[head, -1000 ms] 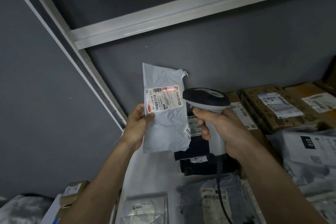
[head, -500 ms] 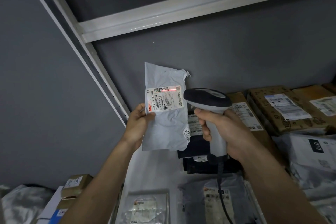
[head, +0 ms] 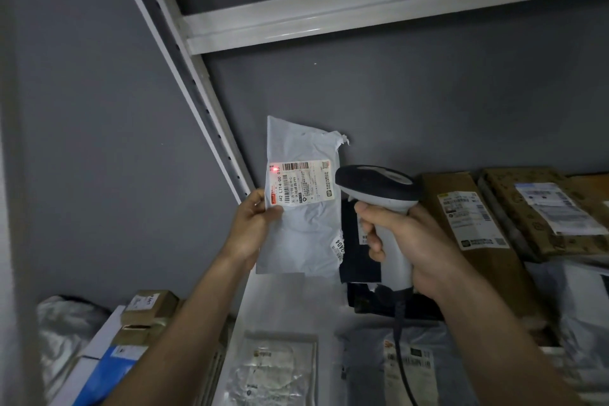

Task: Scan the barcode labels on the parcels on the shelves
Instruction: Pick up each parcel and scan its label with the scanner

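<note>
A grey wall [head: 412, 102] stands behind the white upright post [head: 197, 102].

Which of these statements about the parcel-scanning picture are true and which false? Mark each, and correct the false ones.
1. The left hand holds a pale mailer bag upright. True.
2. The right hand is empty. False: it grips a scanner.
3. A red light spot sits on the bag's label. True.
4. The brown cardboard parcels lie left of the scanner. False: they lie to its right.
</note>
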